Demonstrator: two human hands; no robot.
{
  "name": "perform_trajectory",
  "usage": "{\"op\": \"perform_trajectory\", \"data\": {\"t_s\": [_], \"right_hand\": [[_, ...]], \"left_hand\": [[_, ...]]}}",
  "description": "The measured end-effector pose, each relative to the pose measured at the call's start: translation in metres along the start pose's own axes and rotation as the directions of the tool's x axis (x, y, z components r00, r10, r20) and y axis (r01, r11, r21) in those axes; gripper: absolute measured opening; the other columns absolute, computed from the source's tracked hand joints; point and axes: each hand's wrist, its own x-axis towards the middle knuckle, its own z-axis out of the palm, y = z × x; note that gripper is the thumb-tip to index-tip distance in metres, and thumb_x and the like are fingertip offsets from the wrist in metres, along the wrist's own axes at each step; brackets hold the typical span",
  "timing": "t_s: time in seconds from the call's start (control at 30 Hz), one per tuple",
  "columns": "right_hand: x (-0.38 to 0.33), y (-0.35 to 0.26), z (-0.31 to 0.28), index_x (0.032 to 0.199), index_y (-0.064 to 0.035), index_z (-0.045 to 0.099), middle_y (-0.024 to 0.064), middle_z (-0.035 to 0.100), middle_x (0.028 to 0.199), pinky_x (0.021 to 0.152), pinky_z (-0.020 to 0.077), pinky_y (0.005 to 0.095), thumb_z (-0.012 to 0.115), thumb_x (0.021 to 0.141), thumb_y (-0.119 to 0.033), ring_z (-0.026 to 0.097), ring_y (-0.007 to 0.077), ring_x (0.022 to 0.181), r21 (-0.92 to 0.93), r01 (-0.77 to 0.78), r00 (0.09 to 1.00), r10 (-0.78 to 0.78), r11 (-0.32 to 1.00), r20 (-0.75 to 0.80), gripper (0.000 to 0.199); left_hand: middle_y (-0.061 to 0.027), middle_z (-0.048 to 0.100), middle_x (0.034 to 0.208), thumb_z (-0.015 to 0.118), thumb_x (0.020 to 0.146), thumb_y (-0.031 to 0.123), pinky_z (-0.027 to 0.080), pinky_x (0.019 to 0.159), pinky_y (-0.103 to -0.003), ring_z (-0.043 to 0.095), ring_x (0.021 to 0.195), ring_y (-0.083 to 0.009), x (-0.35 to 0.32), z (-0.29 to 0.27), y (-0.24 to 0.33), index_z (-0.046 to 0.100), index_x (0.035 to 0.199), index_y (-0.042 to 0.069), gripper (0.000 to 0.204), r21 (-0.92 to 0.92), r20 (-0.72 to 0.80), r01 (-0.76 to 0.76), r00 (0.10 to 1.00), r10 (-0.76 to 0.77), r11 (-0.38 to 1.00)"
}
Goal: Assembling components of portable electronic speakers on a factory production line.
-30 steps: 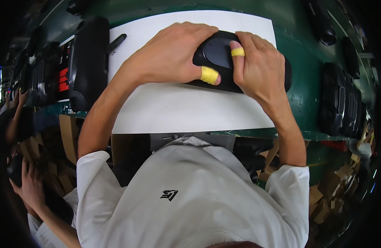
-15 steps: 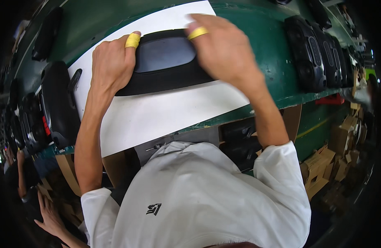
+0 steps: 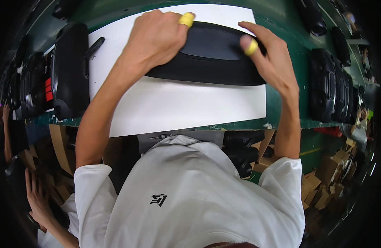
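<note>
A long black speaker (image 3: pixel 207 71) with a smooth oval panel on its upper face lies on a white sheet in front of me. My left hand (image 3: pixel 159 39) is closed round its left end, the yellow-taped thumb along the far edge. Over the right end reaches my right hand (image 3: pixel 275 58), its index finger stretched out past the far edge and apart from the thumb. That thumb, also wrapped in yellow tape, is slightly blurred over the oval panel. The remaining right fingers are mostly hidden behind the hand.
The white sheet (image 3: pixel 190 105) covers part of a green workbench (image 3: pixel 283 111). Black speaker housings (image 3: pixel 322 84) stand in a row at the right; another large one (image 3: pixel 70 70) stands left. Cardboard boxes (image 3: pixel 318 188) lie on the floor. Another person's hand (image 3: pixel 38 198) shows at lower left.
The view has turned, so the bench looks straighter and the speaker sits farther right in it. My right hand has come down from the far edge to the speaker's right end.
</note>
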Motion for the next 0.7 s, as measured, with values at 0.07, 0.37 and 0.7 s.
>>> {"op": "perform_trajectory", "data": {"t_s": [0.07,0.37,0.7], "right_hand": [[-0.013,-0.005,-0.001,0.148,0.0028,0.065,0.027,0.07,0.144,0.115,0.0511,0.0498,0.085,0.088,-0.057,0.066,0.0444,0.133,-0.154,0.279,0.952,-0.253,0.948,0.17,0.087],[-0.027,-0.019,0.015,0.155,0.0003,0.059,0.0236,0.066,0.15,0.117,0.047,0.0507,0.101,0.066,-0.043,0.063,0.0434,0.137,-0.202,0.277,0.956,-0.248,0.939,0.159,0.107],[-0.016,-0.021,0.014,0.149,0.0008,0.064,0.0243,0.069,0.144,0.115,0.0495,0.0506,0.098,0.071,-0.039,0.065,0.0439,0.132,-0.147,0.232,0.966,-0.21,0.962,0.151,0.093]], "left_hand": [[-0.0273,0.066,0.072,0.049,0.111,0.021,0.05,0.069,-0.054,0.064,0.064,-0.0441,0.001,-0.002,0.009,0.082,0.121,-0.003,0.042,-0.051,0.097,0.078,0.993,-0.072,0.996],[-0.02,0.066,0.151,0.104,0.058,0.023,0.047,0.121,-0.05,0.059,0.142,-0.0429,-0.037,-0.032,0.027,0.062,0.152,0.004,0.105,-0.267,0.146,-0.059,0.984,0.101,0.962],[-0.0234,0.068,0.148,0.1,0.069,0.03,0.049,0.118,-0.05,0.064,0.135,-0.0443,-0.018,-0.039,0.024,0.062,0.152,0.001,0.096,-0.269,0.26,-0.005,0.963,0.077,0.963]]}}
